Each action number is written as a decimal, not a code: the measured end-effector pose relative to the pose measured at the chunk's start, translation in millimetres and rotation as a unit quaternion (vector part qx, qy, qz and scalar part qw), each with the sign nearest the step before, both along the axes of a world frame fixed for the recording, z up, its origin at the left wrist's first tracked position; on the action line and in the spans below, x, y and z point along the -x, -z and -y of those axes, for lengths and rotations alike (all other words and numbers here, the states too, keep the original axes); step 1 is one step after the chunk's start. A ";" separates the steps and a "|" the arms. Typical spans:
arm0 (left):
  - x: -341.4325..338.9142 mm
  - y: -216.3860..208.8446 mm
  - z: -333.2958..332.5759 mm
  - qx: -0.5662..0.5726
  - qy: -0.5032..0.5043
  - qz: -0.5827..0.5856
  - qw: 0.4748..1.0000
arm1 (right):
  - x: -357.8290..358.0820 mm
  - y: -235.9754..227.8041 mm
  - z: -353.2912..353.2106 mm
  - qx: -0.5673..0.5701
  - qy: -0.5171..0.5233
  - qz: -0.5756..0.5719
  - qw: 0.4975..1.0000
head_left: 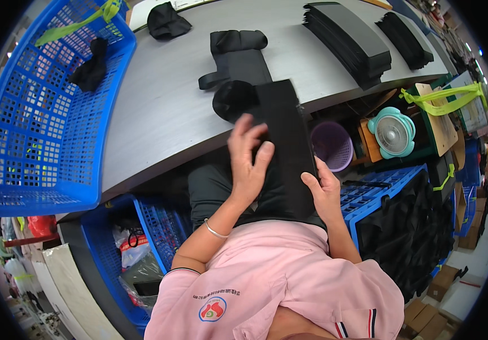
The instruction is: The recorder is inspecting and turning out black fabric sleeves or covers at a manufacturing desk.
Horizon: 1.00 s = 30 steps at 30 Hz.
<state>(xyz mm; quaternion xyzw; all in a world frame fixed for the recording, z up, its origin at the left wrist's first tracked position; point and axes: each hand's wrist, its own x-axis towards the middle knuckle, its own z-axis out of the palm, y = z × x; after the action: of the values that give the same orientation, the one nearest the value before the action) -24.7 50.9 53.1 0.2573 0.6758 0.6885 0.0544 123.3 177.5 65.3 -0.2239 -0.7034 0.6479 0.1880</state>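
Observation:
A long black fabric panel [288, 147] hangs over the table's front edge toward my lap. My right hand [324, 190] is closed on its right edge, thumb on top. To the left of the panel, my left hand [248, 164] is raised with its fingers apart and slightly smeared by motion; nothing shows in it. Just beyond those fingers is a rounded black fabric piece [234, 101], touching or joined to the panel; I cannot tell which. Farther back on the grey table [170, 96] lies another black fabric piece [244, 62] with a strap loop at its left side.
Two stacks of black panels [349, 39] [405, 39] lie at the far right. A blue basket [57, 136] with a black piece inside stands at left. Beside the table are a purple bin [333, 146], a turquoise fan [392, 133] and a blue crate heaped with black fabric [405, 226].

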 end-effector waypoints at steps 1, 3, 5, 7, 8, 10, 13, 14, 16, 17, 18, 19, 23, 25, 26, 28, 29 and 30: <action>8.1 2.8 2.9 0.066 -0.109 -0.093 0.988 | 0.3 -0.4 -4.1 -0.001 -0.003 -0.002 1.000; 27.0 8.0 6.3 0.150 -0.249 -0.184 0.939 | 4.5 -0.9 -9.1 -0.166 -0.049 0.040 0.984; 54.1 11.0 4.3 0.171 -0.233 -0.200 0.936 | 11.7 -2.5 -8.7 -0.229 -0.054 0.025 0.972; 76.4 10.7 -1.0 0.185 -0.222 -0.225 0.931 | 19.4 -6.8 -4.3 -0.250 -0.037 0.067 0.965; 85.2 8.9 -4.9 0.181 -0.184 -0.213 0.942 | 23.6 -9.8 -1.8 -0.253 -0.038 0.065 0.965; 91.9 2.2 -12.6 0.164 -0.146 -0.236 0.947 | 31.3 -16.6 2.8 -0.295 -0.034 0.045 0.954; 81.8 -16.4 -22.7 0.130 -0.047 -0.292 0.946 | 46.7 -19.7 1.3 -0.327 -0.047 0.061 0.942; 73.3 -23.6 -24.8 0.124 -0.015 -0.306 0.944 | 54.1 -15.5 -0.5 -0.349 -0.045 0.047 0.935; 50.5 -36.0 -28.3 0.094 0.053 -0.320 0.941 | 76.0 0.8 -12.4 -0.385 -0.042 0.130 0.913; 35.5 -40.0 -26.6 0.091 0.107 -0.323 0.936 | 86.9 13.8 -15.5 -0.438 -0.045 0.164 0.883; 21.2 -42.9 -26.1 0.072 0.159 -0.355 0.919 | 93.9 27.7 -19.9 -0.489 -0.031 -0.021 0.871; 9.1 -44.8 -21.3 0.062 0.206 -0.346 0.913 | 99.0 41.5 -24.3 -0.467 -0.042 -0.047 0.882; -10.9 -42.6 -2.3 0.041 0.149 -0.294 0.943 | 114.1 77.0 -50.5 -0.170 -0.088 -0.084 0.978; -14.2 -39.0 13.5 0.036 0.072 -0.280 0.957 | 113.9 79.6 -60.9 0.050 -0.101 -0.130 0.985; -15.6 -36.6 17.1 0.035 0.046 -0.286 0.956 | 113.1 77.8 -63.5 0.135 -0.104 -0.153 0.973; -20.6 -31.0 16.0 0.065 0.036 -0.231 0.970 | 112.6 69.4 -66.5 0.265 -0.106 -0.194 0.939; -23.8 -28.1 11.5 0.047 0.023 -0.222 0.974 | 111.1 63.3 -67.7 0.321 -0.121 -0.230 0.911; -25.7 -25.4 6.0 0.056 0.024 -0.214 0.975 | 112.3 57.8 -66.1 0.335 -0.114 -0.222 0.908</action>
<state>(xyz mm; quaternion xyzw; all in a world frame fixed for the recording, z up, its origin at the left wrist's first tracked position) 1.0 44.9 78.5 0.4110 0.7031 0.5771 -0.0609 11.0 243.5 7.5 -0.0427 -0.4056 0.8956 0.1778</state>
